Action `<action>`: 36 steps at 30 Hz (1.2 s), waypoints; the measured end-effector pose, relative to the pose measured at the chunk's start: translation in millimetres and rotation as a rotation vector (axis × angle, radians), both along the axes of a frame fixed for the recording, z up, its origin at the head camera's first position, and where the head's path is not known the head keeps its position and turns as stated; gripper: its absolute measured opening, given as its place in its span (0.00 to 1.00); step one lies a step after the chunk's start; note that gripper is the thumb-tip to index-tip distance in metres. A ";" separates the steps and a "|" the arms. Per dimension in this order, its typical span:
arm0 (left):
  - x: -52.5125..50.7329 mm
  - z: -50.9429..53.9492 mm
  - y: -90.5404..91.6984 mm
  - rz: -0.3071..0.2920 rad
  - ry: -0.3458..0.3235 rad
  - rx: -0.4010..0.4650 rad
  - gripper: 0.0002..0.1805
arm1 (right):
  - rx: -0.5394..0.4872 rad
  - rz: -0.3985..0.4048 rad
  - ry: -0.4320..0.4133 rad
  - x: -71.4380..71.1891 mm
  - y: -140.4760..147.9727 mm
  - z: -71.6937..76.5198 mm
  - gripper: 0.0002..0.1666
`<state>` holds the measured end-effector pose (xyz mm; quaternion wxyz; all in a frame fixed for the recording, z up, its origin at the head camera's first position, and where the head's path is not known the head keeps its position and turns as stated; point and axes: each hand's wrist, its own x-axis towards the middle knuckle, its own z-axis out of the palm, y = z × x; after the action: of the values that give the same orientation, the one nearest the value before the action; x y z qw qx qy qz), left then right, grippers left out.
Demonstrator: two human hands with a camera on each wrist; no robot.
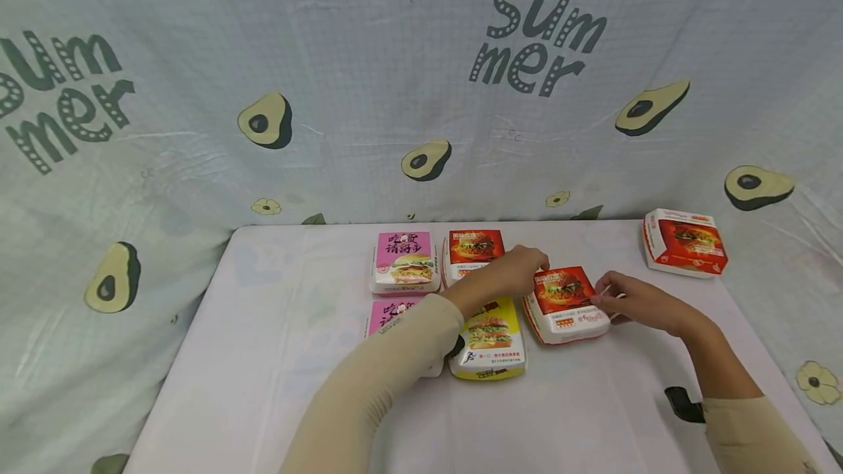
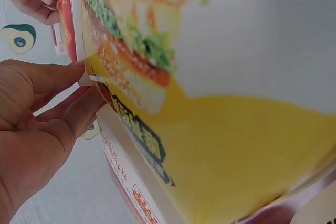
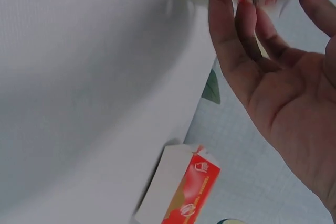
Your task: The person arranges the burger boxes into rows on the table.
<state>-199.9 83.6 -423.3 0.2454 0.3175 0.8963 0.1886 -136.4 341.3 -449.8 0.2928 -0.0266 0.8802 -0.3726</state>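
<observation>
A red-and-white burger box [image 1: 566,304] sits slightly askew between my two hands, right of a yellow burger box [image 1: 490,346]. My left hand [image 1: 514,273] pinches its far left corner; the left wrist view shows thumb and fingers at a white box edge. On the right side, my right hand [image 1: 648,304] grips the same box, thumb above and fingertips against its side wall. Behind my left forearm stands another red burger box [image 1: 470,246], partly covered. Two pink burger boxes [image 1: 405,262] form the left column, the nearer one mostly hidden by my sleeve.
A separate red burger box [image 1: 686,242] lies at the table's far right corner. The white table [image 1: 263,357] meets a hanging cloth [image 1: 356,93] printed with avocados along its back edge.
</observation>
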 end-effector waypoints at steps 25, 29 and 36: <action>4.6 0.7 -5.6 -0.024 -0.039 0.043 0.21 | -0.047 0.020 0.124 -8.6 -13.0 1.8 0.30; 8.0 1.4 -3.4 -0.067 -0.016 0.022 0.20 | -0.031 0.030 0.110 -4.5 -12.8 2.6 0.29; 12.3 1.6 -0.6 -0.088 -0.015 -0.008 0.21 | -0.066 0.034 0.078 3.4 -13.3 4.3 0.28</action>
<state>-187.5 83.0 -421.7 0.2615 0.3540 0.8805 0.1763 -132.9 328.0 -445.5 0.2636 -0.0655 0.8775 -0.3952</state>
